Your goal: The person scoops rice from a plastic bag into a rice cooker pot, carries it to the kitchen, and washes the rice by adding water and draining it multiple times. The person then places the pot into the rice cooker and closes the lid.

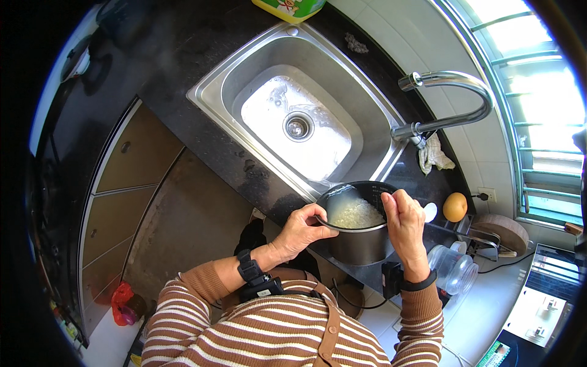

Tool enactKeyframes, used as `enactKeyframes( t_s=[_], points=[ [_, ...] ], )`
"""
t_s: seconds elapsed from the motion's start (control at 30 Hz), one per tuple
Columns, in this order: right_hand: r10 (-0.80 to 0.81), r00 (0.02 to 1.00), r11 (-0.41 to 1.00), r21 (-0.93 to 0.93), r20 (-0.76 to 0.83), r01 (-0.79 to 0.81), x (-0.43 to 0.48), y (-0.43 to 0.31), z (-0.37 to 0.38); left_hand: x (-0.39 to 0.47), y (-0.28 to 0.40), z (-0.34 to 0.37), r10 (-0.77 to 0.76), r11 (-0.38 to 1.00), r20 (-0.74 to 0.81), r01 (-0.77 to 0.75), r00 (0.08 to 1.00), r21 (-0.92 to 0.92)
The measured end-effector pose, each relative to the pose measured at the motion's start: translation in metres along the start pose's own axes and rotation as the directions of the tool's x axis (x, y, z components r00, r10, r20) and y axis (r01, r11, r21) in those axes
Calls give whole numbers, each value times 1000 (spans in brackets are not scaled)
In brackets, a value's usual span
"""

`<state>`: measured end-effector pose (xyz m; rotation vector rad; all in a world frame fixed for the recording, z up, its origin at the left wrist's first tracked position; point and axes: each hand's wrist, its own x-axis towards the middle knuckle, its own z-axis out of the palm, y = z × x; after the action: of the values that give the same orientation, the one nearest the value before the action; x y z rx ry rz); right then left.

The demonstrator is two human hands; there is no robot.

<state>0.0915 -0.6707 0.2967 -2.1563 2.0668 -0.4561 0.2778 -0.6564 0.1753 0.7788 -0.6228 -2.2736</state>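
Note:
Between both hands is a dark rice-cooker inner pot (360,247), tilted so that its mouth leans toward the sink. Pale rice grains (357,213) with some cloudy water lie inside it. The thumb and fingers of my left hand (305,229) pinch the pot's near left rim. My right hand (406,222) grips the rim on the right side, thumb at the top edge. Just beyond the pot is a stainless steel sink (293,169), its basin wet around the drain strainer (298,127).
A chrome gooseneck faucet (458,124) arches at the sink's right, with a cloth (433,153) by its base. Along the right counter are a round yellow-orange fruit (455,207), a clear plastic jar (451,268) and a round wooden board (502,234). A green-and-yellow container (291,10) stands behind the sink.

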Motion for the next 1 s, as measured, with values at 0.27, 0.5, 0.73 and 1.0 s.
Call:
enactKeyframes(
  t_s=[0.27,0.5,0.73,1.0],
  points=[
    [32,999,999,-11,24,-32,2,4,2,3,0,1,-49,999,-3,49,999,-23],
    [50,998,999,17,41,-51,6,7,4,6,0,0,-41,999,-9,41,999,8],
    [65,997,997,33,42,-66,9,12,6,9,1,2,-54,999,-8,54,999,-4],
    [146,989,983,106,24,-148,-15,30,1,17,-2,7,94,917,-38,-71,995,393]
  ],
)
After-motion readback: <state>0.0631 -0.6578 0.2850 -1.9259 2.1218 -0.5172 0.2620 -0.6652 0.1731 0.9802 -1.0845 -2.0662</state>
